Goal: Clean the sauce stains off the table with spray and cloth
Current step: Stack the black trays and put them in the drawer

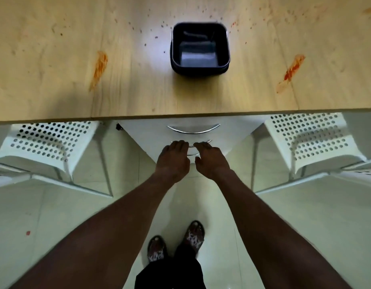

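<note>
A light wooden table [138, 97] fills the upper half of the view. An orange sauce smear [99, 68] lies on its left part and a red-orange smear [291, 73] on its right; small dark specks dot the top near the middle. Below the table edge stands a white drawer unit [151, 134] with curved metal handles [193, 129]. My left hand [173, 158] and my right hand [211, 159] reach side by side to a lower drawer handle, fingers curled over it. No spray bottle or cloth is in view.
A black square bin [199, 49] sits on the table's middle, with a little at its bottom. White perforated chairs stand tucked under the table at left [47, 147] and right [313, 142]. My feet in patterned slippers [176, 245] stand on the pale tiled floor.
</note>
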